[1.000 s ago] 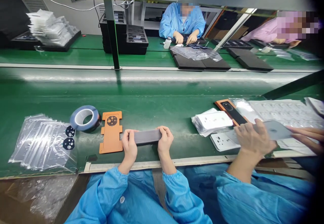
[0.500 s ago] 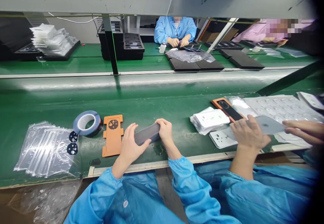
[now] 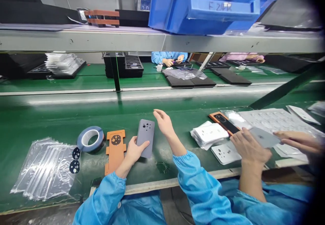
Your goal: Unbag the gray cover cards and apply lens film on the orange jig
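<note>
My left hand [image 3: 134, 152] grips a grey phone [image 3: 147, 138] by its lower left edge, thumb across the back. Dark round camera spots show near the phone's top, and it is tilted above the green bench. My right hand [image 3: 164, 123] is raised just right of the phone, apart from it, with fingers stretched out and nothing visible in them. Left of my left hand lies an orange phone-shaped jig [image 3: 116, 154] with a black round-holed camera sticker [image 3: 116, 139] on it.
A blue tape roll [image 3: 90, 139], black stickers [image 3: 74, 166] and clear film sleeves [image 3: 45, 170] lie at left. White sleeves [image 3: 208, 133] and an orange-framed jig [image 3: 223, 121] lie right. A co-worker's hands [image 3: 251, 148] hold a grey panel. A shelf [image 3: 127, 42] carries blue bins [image 3: 223, 9].
The phone has turned from lying sideways between both hands to standing upright, back facing me. My right hand has let go and lifted away. The view has tilted upward.
</note>
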Demonstrator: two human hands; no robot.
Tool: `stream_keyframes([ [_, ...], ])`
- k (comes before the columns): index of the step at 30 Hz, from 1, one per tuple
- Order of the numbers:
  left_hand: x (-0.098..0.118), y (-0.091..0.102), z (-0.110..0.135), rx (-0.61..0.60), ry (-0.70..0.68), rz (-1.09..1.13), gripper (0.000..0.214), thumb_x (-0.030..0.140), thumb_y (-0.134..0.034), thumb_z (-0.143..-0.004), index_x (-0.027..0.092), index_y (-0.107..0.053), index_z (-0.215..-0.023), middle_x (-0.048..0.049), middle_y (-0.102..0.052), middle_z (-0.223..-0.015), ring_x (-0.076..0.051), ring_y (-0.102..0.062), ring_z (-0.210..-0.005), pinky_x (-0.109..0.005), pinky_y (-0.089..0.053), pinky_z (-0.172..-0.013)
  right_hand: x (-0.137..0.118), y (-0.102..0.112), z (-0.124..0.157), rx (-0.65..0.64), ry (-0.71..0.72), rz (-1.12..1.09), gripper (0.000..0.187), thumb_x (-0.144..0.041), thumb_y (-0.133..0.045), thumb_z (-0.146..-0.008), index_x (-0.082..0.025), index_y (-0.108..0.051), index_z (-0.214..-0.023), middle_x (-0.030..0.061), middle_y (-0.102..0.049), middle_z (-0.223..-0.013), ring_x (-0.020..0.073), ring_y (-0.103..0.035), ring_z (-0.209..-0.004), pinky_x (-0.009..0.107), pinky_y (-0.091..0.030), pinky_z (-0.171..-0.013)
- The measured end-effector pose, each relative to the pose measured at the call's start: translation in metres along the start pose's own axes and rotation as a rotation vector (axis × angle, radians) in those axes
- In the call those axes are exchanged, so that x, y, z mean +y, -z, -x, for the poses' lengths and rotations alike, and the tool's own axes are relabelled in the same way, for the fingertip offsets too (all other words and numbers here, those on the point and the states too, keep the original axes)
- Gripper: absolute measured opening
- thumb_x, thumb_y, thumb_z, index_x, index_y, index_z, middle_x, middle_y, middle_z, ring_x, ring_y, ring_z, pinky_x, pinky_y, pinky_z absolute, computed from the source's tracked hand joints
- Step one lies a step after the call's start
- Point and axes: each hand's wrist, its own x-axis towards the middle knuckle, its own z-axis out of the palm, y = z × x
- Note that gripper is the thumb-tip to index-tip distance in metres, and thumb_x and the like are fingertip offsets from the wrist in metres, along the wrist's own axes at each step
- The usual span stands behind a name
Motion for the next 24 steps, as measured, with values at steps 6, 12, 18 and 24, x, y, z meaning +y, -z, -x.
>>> stream_keyframes([
  [6, 0.000, 0.009, -0.025, 0.051, 0.082, 0.218, 0.058, 0.049, -0.079, -0.076, 0.012, -0.058, -0.115, -0.0209, -0.070, -0.122, -0.030, -0.070, -0.106, -0.036, -0.057, -0.085, 0.029, -0.029, 0.009, -0.315, -0.264, -0.104, 0.047, -0.041, -0.071, -0.083, -0.012, -0.067, -0.120, 0.0135, -0.076, -0.093, 0.0224, -0.072, -0.074, 0.033, -0.057, -0.067],
  [12, 0.007, 0.006, -0.033, 0.072, 0.125, 0.266, 0.062, 0.048, -0.074, -0.080, 0.010, -0.058, -0.125, -0.0219, -0.067, -0.128, -0.034, -0.064, -0.118, -0.039, -0.054, -0.095, 0.040, -0.053, -0.011, -0.417, -0.372, -0.167, 0.028, -0.033, -0.073, -0.082, -0.008, -0.073, -0.095, 0.0144, -0.076, -0.083, 0.0191, -0.072, -0.071, 0.027, -0.058, -0.063],
  [18, 0.014, 0.017, 0.035, 0.081, 0.022, 0.253, 0.068, 0.032, -0.070, -0.082, 0.018, -0.046, -0.144, -0.0140, -0.035, -0.160, -0.028, -0.033, -0.148, -0.039, -0.034, -0.117, 0.047, -0.055, -0.021, -0.401, -0.364, -0.064, 0.032, -0.032, -0.075, -0.078, -0.007, -0.072, -0.098, 0.0144, -0.076, -0.087, 0.0196, -0.072, -0.073, 0.029, -0.059, -0.063],
  [24, 0.054, 0.060, 0.113, -0.188, -0.231, 0.283, 0.024, 0.037, -0.065, -0.088, 0.018, -0.076, -0.097, -0.0140, -0.071, -0.120, -0.030, -0.063, -0.117, -0.043, -0.050, -0.102, 0.051, -0.053, -0.021, -0.269, -0.249, 0.237, 0.035, -0.035, -0.078, -0.068, -0.008, -0.073, -0.090, 0.0156, -0.074, -0.087, 0.0291, -0.070, -0.086, 0.037, -0.056, -0.073],
])
